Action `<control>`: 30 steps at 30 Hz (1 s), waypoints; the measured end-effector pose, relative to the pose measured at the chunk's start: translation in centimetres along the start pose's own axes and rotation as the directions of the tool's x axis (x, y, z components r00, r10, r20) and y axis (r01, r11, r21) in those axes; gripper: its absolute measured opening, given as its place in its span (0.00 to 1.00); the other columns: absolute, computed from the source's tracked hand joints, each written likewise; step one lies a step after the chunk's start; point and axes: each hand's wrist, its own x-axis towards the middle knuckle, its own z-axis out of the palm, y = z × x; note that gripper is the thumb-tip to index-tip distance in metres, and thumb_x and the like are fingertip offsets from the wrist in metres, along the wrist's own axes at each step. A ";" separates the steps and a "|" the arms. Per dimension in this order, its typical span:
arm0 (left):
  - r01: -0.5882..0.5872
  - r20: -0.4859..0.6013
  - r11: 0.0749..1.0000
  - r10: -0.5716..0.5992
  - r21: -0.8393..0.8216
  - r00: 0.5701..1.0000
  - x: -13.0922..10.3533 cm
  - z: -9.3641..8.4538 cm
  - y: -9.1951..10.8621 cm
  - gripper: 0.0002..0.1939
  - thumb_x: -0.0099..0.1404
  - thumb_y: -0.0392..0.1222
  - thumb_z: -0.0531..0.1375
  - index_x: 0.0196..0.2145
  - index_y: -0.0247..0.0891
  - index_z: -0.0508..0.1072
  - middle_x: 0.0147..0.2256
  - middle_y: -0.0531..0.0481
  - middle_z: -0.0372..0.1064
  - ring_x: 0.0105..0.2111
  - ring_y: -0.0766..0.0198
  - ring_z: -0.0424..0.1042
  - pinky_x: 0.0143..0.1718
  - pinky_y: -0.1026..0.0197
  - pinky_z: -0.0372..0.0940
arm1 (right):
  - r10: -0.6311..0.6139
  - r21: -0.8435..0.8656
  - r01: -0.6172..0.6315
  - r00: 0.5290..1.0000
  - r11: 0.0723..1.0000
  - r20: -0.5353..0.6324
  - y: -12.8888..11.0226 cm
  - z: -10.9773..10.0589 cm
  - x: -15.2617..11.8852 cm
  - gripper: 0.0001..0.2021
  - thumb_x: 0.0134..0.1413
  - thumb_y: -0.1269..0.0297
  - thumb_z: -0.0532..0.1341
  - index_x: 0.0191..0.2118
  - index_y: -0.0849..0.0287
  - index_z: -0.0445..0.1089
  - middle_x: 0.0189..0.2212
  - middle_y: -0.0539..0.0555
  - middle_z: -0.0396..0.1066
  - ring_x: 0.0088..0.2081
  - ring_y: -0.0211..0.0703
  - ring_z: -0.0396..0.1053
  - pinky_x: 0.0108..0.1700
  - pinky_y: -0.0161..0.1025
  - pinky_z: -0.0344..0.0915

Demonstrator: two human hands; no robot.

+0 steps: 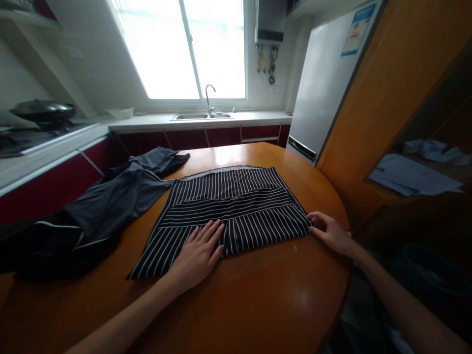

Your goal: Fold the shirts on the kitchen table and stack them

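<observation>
A black garment with white stripes [254, 189], which looks like a folded shirt, lies flat on the round wooden table [265, 295]. Across its middle runs a band whose stripes go sideways. My left hand [201, 250] rests palm down on the near edge of the cloth, fingers stretched out and slightly spread. At the near right corner, my right hand [330, 233] has its thumb and fingers closed on the edge of the striped shirt. A dark grey garment with white piping [114, 196] lies loosely crumpled to the left.
Behind the table is a counter with a sink [191, 117] and faucet [209, 98] under a window. A wok [42, 110] stands on the stove at left. A fridge [317, 83] and a wooden cabinet with papers [413, 174] flank the right side. The table's rounded edge is near my right hand.
</observation>
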 end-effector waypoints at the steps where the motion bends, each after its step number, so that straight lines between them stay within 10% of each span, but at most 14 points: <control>1: 0.001 -0.001 1.000 -0.001 -0.002 1.000 0.0 0.0 0.0 0.30 0.76 0.54 0.45 0.71 0.43 0.52 0.71 0.49 0.46 0.70 0.52 0.48 0.68 0.42 0.48 | 0.001 -0.025 -0.001 1.000 1.000 -0.010 0.1 0.0 0.0 0.14 0.57 0.57 0.63 0.48 0.53 0.71 0.32 0.50 0.70 0.34 0.45 0.69 0.40 0.43 0.66; 30: 0.018 0.003 0.998 -0.017 -0.065 1.000 0.3 -1.1 0.7 0.29 0.76 0.52 0.46 0.71 0.42 0.53 0.70 0.47 0.49 0.70 0.50 0.49 0.68 0.39 0.48 | -0.245 -0.481 0.053 0.906 0.875 -0.345 -1.7 1.9 -0.5 0.14 0.66 0.64 0.50 0.49 0.56 0.71 0.48 0.62 0.72 0.52 0.58 0.67 0.54 0.54 0.60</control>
